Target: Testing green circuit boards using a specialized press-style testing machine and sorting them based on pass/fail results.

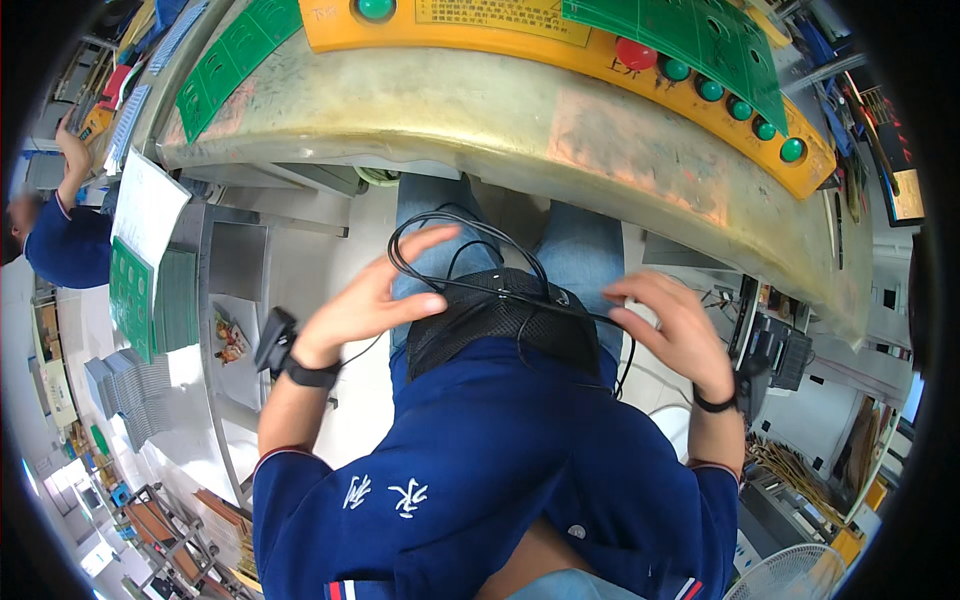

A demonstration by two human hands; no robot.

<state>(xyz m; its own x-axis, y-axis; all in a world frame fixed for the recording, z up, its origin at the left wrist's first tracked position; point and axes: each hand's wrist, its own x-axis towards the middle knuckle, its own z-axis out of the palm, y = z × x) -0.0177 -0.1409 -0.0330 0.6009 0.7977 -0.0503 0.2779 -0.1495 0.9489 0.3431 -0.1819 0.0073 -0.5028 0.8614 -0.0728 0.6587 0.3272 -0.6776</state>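
A loosely coiled black cable (520,250) lies over my lap, its loops resting across a black mesh waist pouch (470,325). My left hand (375,295) is beside the left end of the coil, thumb and forefinger spread wide; it looks open, with the loops next to the fingertips. On the other side, my right hand (672,322) is curved, with thumb and fingers apart, near the cable's right end. A white patch shows between those fingers, and I cannot tell what it is. Each wrist wears a black strap, with a small dark device on the left one.
Ahead stands a worn workbench (450,105) with a yellow button panel (560,45) and green perforated boards (235,65). A metal cart (235,300) with stacked green boards (175,300) is on the left. Another person (70,240) works farther left. A fan (790,575) stands at lower right.
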